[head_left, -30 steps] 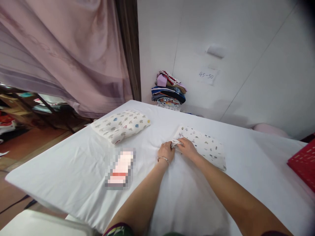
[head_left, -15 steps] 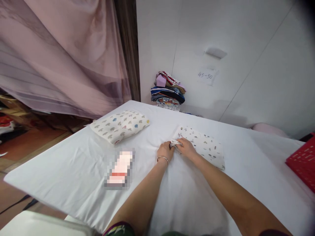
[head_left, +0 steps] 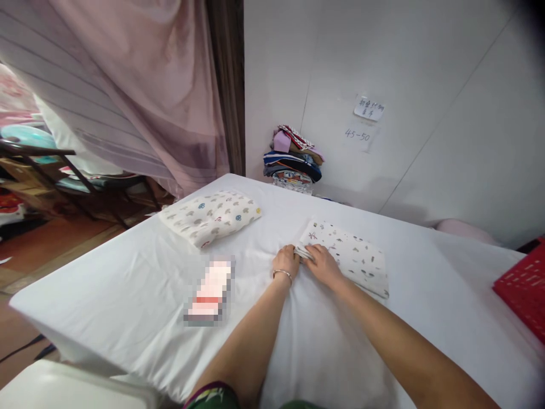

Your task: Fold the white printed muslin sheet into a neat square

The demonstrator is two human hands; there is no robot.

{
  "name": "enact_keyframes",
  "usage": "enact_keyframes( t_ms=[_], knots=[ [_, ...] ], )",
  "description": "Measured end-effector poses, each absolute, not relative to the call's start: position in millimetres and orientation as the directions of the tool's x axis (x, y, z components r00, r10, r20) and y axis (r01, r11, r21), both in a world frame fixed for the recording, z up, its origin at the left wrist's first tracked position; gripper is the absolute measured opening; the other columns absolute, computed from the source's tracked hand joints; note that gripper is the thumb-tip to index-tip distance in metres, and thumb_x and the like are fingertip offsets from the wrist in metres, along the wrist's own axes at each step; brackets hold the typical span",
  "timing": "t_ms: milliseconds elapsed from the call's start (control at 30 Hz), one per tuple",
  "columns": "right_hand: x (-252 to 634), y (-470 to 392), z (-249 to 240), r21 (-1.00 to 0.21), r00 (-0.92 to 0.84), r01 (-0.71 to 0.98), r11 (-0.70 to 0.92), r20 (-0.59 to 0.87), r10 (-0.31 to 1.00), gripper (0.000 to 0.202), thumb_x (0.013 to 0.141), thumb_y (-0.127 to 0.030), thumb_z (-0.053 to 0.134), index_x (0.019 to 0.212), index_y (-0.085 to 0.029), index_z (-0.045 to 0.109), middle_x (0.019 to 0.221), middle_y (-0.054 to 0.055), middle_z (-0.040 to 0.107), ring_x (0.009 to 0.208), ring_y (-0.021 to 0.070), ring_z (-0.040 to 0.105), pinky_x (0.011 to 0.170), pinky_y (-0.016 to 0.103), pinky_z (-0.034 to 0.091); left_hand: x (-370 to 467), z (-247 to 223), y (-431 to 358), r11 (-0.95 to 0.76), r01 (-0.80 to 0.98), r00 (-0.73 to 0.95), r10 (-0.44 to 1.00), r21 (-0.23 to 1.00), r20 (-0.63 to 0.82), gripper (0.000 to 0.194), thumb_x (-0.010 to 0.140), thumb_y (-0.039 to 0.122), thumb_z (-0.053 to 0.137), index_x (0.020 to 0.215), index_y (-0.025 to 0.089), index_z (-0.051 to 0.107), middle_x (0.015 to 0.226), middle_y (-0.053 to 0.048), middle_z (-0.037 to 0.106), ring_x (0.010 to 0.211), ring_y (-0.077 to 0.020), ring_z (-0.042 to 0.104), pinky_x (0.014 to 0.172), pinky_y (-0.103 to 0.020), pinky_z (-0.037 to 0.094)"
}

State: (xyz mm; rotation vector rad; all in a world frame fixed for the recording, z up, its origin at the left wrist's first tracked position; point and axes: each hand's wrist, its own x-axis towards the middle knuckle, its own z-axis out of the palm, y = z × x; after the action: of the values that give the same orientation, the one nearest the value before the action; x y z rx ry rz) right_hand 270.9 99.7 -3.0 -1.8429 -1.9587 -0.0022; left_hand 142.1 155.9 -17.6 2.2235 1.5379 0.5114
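Observation:
A folded white cloth with small dark prints (head_left: 360, 255) lies right of centre on the white-covered table (head_left: 123, 284). At its left end, my left hand (head_left: 286, 261), with a bracelet on the wrist, grips the cloth's bunched edge. Close beside it, my right hand (head_left: 324, 266) has its fingers closed on the same edge and rests over the near side of the cloth. Another folded white cloth with grey and blue prints (head_left: 213, 218) lies at the back left, touched by neither hand.
A pixelated flat object (head_left: 210, 292) lies left of my left forearm. Folded clothes (head_left: 293, 159) are stacked beyond the table's back edge, by the wall. A red perforated basket (head_left: 523, 287) stands at the right. At the lower left is a white seat (head_left: 72, 389).
The view has shifted slightly, showing more at the left. My right hand lies a little lower and flatter over the cloth's edge; my left hand keeps its grip.

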Motion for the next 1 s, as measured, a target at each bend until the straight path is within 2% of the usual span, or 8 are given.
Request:
enact_keyframes(
  t_ms=[100, 300, 500, 700, 867, 1000],
  knots=[
    [270.6, 105.0, 3.0, -0.338, 0.041, 0.940, 0.054, 0.267, 0.963, 0.027, 0.083, -0.033, 0.046, 0.104, -0.020, 0.055, 0.095, 0.005, 0.055, 0.091, 0.0165, 0.050, 0.078, 0.026, 0.037, 141.0, -16.3, 155.8, -0.316, 0.796, 0.335, 0.940, 0.516, 0.059, 0.019, 0.083, 0.024, 0.037, 0.092, 0.022, 0.053, 0.097, -0.006, 0.061, 0.092, -0.0187, 0.055, 0.073, -0.028, 0.040],
    [261.7, 115.7, 14.5, -0.248, 0.002, 0.968, 0.050, 0.203, 0.979, 0.025, 0.083, -0.030, 0.047, 0.105, -0.023, 0.055, 0.097, 0.006, 0.055, 0.094, 0.0183, 0.048, 0.073, 0.025, 0.035, 137.7, -18.1, 157.3, -0.279, 0.763, 0.316, 0.948, 0.583, 0.039, 0.025, 0.083, 0.026, 0.040, 0.106, 0.025, 0.049, 0.097, -0.005, 0.063, 0.090, -0.0184, 0.058, 0.072, -0.028, 0.041],
    [268.9, 113.9, 14.4, -0.346, 0.015, 0.937, 0.056, 0.200, 0.980, 0.024, 0.088, -0.027, 0.035, 0.085, -0.021, 0.058, 0.080, 0.001, 0.053, 0.077, 0.0134, 0.050, 0.066, 0.023, 0.034, 137.7, -21.2, 159.4, -0.215, 0.754, 0.272, 0.962, 0.620, 0.003, 0.021, 0.082, 0.026, 0.041, 0.102, 0.024, 0.048, 0.087, -0.004, 0.065, 0.082, -0.0189, 0.060, 0.067, -0.027, 0.041],
    [261.7, 110.3, 11.8, -0.198, -0.044, 0.976, 0.086, 0.208, 0.977, 0.020, 0.087, -0.025, 0.038, 0.088, -0.021, 0.058, 0.085, 0.003, 0.053, 0.082, 0.0147, 0.049, 0.063, 0.023, 0.033, 136.6, -20.5, 159.6, -0.188, 0.725, 0.256, 0.967, 0.663, -0.006, 0.024, 0.080, 0.022, 0.042, 0.104, 0.023, 0.045, 0.086, -0.004, 0.065, 0.082, -0.0174, 0.060, 0.067, -0.026, 0.040],
    [262.3, 111.3, 14.6, -0.205, -0.033, 0.976, 0.077, 0.211, 0.977, 0.022, 0.089, -0.026, 0.035, 0.089, -0.021, 0.056, 0.085, 0.003, 0.053, 0.080, 0.0144, 0.049, 0.064, 0.023, 0.034, 136.7, -21.5, 160.1, -0.174, 0.717, 0.237, 0.971, 0.674, -0.002, 0.019, 0.080, 0.025, 0.043, 0.099, 0.023, 0.048, 0.084, -0.003, 0.065, 0.081, -0.0175, 0.061, 0.065, -0.025, 0.041],
    [260.7, 113.5, 11.5, -0.140, -0.047, 0.988, 0.068, 0.148, 0.988, 0.020, 0.088, -0.026, 0.037, 0.086, -0.021, 0.056, 0.086, 0.004, 0.053, 0.083, 0.0163, 0.049, 0.059, 0.024, 0.032, 136.9, -22.9, 161.0, -0.168, 0.715, 0.228, 0.974, 0.679, 0.001, 0.019, 0.079, 0.024, 0.045, 0.097, 0.024, 0.050, 0.084, -0.003, 0.065, 0.081, -0.0178, 0.061, 0.065, -0.026, 0.041]
  ],
)
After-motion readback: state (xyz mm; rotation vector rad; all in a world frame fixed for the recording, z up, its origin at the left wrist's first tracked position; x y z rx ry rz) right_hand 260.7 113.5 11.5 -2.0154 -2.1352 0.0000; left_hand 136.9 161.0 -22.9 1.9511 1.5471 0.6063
